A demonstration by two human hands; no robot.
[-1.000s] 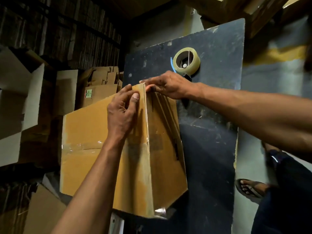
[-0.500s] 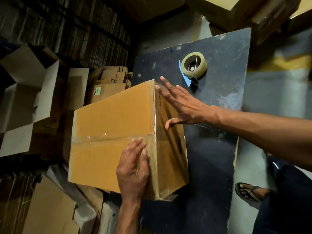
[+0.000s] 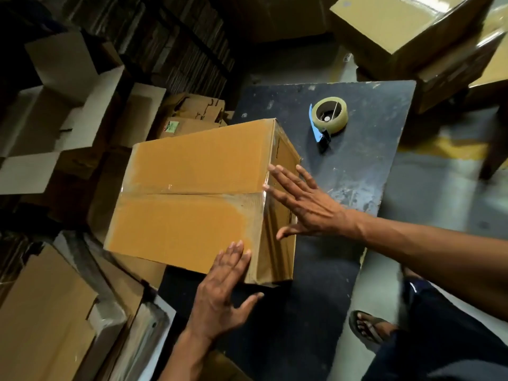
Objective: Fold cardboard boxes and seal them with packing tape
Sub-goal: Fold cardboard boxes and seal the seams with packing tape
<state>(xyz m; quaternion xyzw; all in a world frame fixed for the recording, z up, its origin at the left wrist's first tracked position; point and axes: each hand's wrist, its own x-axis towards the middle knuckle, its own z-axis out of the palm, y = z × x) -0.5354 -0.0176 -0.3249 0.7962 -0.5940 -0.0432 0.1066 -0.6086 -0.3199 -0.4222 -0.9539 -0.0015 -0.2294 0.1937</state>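
A brown cardboard box (image 3: pixel 189 193) rests on the left part of a dark worktable (image 3: pixel 351 171), its two flaps closed and clear tape running along the middle seam and down the right side. My left hand (image 3: pixel 222 292) lies flat on the box's near right corner, fingers spread. My right hand (image 3: pixel 305 204) presses flat against the taped right side, fingers apart. A roll of clear packing tape on a blue dispenser (image 3: pixel 328 118) lies on the table beyond the box, untouched.
Flat and half-folded cartons (image 3: pixel 68 127) pile up at the left. Sealed boxes (image 3: pixel 398 28) are stacked at the top right. Flattened cardboard sheets (image 3: pixel 44 312) lie low left. A sandalled foot (image 3: pixel 368 325) stands on the floor at the right.
The box has been tipped from standing on edge to lying with its taped face up. Both hands slid from the top edge down to the right side and near corner.
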